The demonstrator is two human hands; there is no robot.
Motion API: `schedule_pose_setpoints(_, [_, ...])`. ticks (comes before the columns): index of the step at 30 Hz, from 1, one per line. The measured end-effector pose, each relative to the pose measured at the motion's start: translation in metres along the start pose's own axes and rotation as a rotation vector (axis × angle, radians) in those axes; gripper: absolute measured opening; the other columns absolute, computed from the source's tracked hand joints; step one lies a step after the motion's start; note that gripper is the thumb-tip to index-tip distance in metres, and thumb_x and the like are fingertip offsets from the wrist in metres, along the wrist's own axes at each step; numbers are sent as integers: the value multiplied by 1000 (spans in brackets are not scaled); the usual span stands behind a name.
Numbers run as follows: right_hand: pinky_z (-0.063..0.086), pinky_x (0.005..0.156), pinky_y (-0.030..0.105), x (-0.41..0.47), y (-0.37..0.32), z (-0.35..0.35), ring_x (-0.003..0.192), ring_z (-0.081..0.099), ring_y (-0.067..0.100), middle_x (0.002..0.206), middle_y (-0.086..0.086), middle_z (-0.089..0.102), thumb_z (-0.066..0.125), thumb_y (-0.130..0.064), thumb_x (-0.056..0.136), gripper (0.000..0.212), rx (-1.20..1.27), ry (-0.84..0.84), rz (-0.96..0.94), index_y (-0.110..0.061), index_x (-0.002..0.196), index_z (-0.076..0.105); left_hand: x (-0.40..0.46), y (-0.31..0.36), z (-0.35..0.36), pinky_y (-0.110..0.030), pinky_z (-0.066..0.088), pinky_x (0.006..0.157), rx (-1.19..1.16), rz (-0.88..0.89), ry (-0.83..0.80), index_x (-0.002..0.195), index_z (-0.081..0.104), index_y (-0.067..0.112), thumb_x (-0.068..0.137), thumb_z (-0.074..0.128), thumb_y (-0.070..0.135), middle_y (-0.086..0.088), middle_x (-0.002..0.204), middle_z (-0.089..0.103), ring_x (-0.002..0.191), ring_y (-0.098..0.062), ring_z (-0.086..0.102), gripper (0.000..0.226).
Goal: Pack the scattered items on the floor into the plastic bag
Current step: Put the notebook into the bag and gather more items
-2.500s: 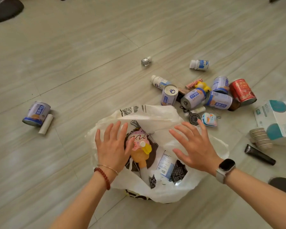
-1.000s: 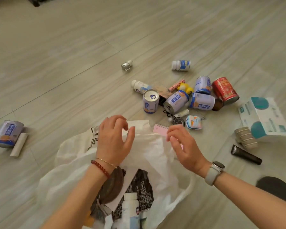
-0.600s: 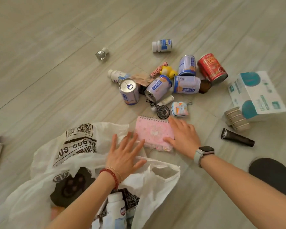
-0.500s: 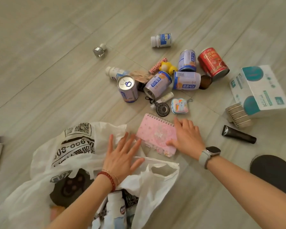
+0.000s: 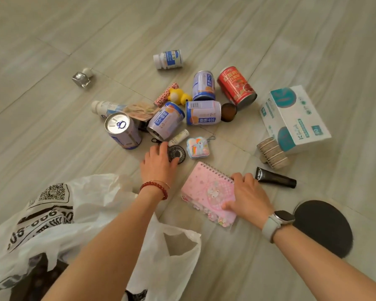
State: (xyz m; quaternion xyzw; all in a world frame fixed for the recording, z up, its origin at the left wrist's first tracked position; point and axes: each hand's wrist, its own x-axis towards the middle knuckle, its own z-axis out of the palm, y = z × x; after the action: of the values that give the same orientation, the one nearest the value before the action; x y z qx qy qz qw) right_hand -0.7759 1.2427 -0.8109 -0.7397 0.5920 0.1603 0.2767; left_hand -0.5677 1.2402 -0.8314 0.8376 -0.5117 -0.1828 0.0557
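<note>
A: Where are the hands?

B: The left hand (image 5: 157, 165) reaches over the pale wood-grain floor (image 5: 52, 51), fingers loosely bent, fingertips touching the round black patterned disc (image 5: 177, 154). I cannot tell whether it pinches the disc or only rests on it. The right hand (image 5: 249, 197) lies on the right edge of the pink spiral-bound notebook (image 5: 206, 191), fingers curled over the spiral side and thumb on the cover, gripping it.

A: And the bag?

B: The white plastic bag with black print (image 5: 59, 216) lies crumpled at the near left, mouth open, under the left forearm. The notebook is flat on the floor just right of it.

A: What is scattered beyond?

B: Past the disc sit 4 lilac-and-blue drink cans: 1 upright (image 5: 123, 131), 2 on their sides (image 5: 166, 121) (image 5: 203, 112), 1 farther back (image 5: 204, 85). A red can (image 5: 237, 85) lies to their right, a yellow rubber duck (image 5: 179, 96) between them, and a small pastel cartoon tin (image 5: 198, 147) just right of the disc. A white-and-teal cardboard box (image 5: 295, 118) is at far right, with a stack of ribbed paper cups (image 5: 271, 153) touching it and a black tube (image 5: 275, 180) near the right hand. A white pill bottle (image 5: 168, 59) and a small clear glass bottle (image 5: 81, 77) lie farthest away.
</note>
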Motion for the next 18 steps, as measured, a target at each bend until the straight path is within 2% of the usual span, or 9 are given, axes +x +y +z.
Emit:
schedule_pose_setpoints(2, [41, 97, 40, 1, 1, 2, 119, 39, 31, 126, 13, 38, 72, -42, 71, 73, 8, 11, 6, -13, 125, 32, 1, 8, 4, -43, 34, 95, -27, -85, 80, 124, 42, 16, 85, 57, 36, -13, 124, 48, 116, -31, 43, 47])
schedule_pose_setpoints(5, [41, 96, 40, 0, 2, 3, 120, 39, 31, 127, 12, 37, 72, -42, 72, 72, 25, 19, 10, -14, 125, 32, 2, 10, 1, -43, 33, 93, -48, -122, 132, 113, 48, 10, 81, 63, 35, -14, 120, 48, 112, -32, 44, 44])
schedule_pose_setpoints(8, [40, 97, 41, -1, 0, 2, 121, 38, 31, 127, 12, 37, 72, -41, 72, 72, 37, 16, 17, -14, 125, 31, 4, -4, -7, -41, 33, 89, -58, -74, 165, 101, 55, 5, 77, 68, 32, -16, 118, 46, 110, -33, 42, 39])
schedule_pose_setpoints(10, [40, 97, 41, -1, -1, 2, 121, 38, 31, 128, 12, 37, 71, -41, 72, 72, 32, 19, 20, -14, 125, 31, 3, -10, -16, -34, 36, 83, -175, -11, 202, 95, 57, 0, 78, 68, 23, -18, 115, 48, 106, -34, 45, 31])
schedule_pose_setpoints(13, [40, 97, 41, -4, -2, 1, 120, 39, 31, 128, 13, 37, 71, -41, 73, 71, 13, 17, 27, -13, 125, 32, -6, -11, -38, -17, 29, 70, -362, 30, 277, 89, 56, -2, 80, 67, 15, -18, 104, 55, 92, -31, 51, 23])
schedule_pose_setpoints(15, [41, 97, 41, -6, -3, 0, 119, 40, 32, 127, 14, 38, 71, -40, 72, 70, 26, 15, 28, -12, 124, 33, -18, -9, -58, -18, 24, 59, -484, 21, 305, 85, 48, 5, 83, 63, 12, -12, 87, 56, 77, -26, 49, 17])
schedule_pose_setpoints(18, [41, 95, 38, -12, -5, -3, 118, 42, 32, 127, 16, 43, 71, -32, 74, 66, 130, 17, -9, -10, 124, 33, -42, -13, -92, -23, 32, 60, -671, 17, 344, 86, 37, 14, 88, 54, 11, -2, 72, 61, 67, -18, 55, 17])
